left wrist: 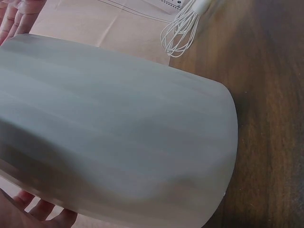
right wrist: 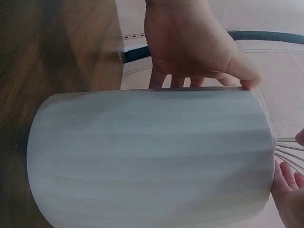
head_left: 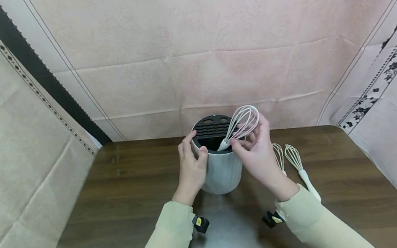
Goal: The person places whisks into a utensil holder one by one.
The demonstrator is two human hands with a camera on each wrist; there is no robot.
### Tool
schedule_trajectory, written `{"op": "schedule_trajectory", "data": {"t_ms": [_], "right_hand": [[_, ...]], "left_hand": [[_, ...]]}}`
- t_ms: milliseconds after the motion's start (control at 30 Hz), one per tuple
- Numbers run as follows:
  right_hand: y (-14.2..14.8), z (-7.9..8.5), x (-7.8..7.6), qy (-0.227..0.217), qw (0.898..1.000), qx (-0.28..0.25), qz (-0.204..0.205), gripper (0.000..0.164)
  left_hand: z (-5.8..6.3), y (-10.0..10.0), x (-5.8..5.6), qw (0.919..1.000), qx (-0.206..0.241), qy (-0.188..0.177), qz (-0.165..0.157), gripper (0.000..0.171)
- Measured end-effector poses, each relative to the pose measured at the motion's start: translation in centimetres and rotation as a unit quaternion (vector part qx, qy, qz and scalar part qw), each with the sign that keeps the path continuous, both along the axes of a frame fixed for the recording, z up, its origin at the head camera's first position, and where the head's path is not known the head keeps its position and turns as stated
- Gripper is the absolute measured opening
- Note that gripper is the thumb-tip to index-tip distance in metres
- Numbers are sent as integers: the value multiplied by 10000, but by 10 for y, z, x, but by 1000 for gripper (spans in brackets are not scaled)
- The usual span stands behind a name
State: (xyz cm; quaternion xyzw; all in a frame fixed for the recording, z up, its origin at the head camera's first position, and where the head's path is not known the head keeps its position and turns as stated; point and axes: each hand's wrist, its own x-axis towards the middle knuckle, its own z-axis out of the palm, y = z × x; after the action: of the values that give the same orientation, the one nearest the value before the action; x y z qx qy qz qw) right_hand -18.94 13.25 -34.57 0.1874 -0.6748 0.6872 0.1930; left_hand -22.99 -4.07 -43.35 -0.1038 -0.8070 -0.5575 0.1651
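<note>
A pale grey utensil holder (head_left: 222, 175) with ribbed sides stands upright on the table, topped by a black slotted insert (head_left: 209, 140). My left hand (head_left: 192, 167) grips it from the left side, thumb and index finger at the rim. In the right wrist view that left hand (right wrist: 194, 45) curls against the holder's wall. My right hand (head_left: 260, 158) pinches a white whisk (head_left: 225, 142) by its wires near the handle. The whisk is tilted, wires up to the right, its handle's lower end inside the insert's large opening. How deep the handle reaches is hidden.
On the wooden table (head_left: 137, 200), right of the holder, lie a white whisk (head_left: 308, 182) and a second whisk (head_left: 278, 156) partly covered by my right hand and arm. Pale patterned cloth (head_left: 190, 36) hangs behind the table and along both sides.
</note>
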Motion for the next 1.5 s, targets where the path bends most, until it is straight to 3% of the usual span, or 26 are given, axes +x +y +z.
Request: {"op": "schedule_trajectory", "data": {"t_ms": [300, 700, 867, 1033, 1200, 1500], "right_hand": [[1, 2, 4, -196, 9976, 652, -81, 89], [4, 0, 6, 197, 9980, 602, -42, 83], [18, 3, 8, 371, 9961, 787, -166, 76], [43, 2, 11, 241, 9910, 1256, -389, 70], [75, -13, 8, -100, 9776, 1953, -780, 65], [138, -68, -11, -1201, 9340, 2993, -1535, 73]], "left_hand": [[1, 0, 1, 10000, 13, -2, 57, 51], [-1, 0, 1, 10000, 9, -48, 62, 51], [-1, 0, 1, 10000, 26, 15, 39, 51], [1, 1, 2, 10000, 23, -26, 1, 51], [2, 0, 2, 10000, 16, -75, -10, 52], [4, 0, 3, 9999, 10, -99, 7, 53]]}}
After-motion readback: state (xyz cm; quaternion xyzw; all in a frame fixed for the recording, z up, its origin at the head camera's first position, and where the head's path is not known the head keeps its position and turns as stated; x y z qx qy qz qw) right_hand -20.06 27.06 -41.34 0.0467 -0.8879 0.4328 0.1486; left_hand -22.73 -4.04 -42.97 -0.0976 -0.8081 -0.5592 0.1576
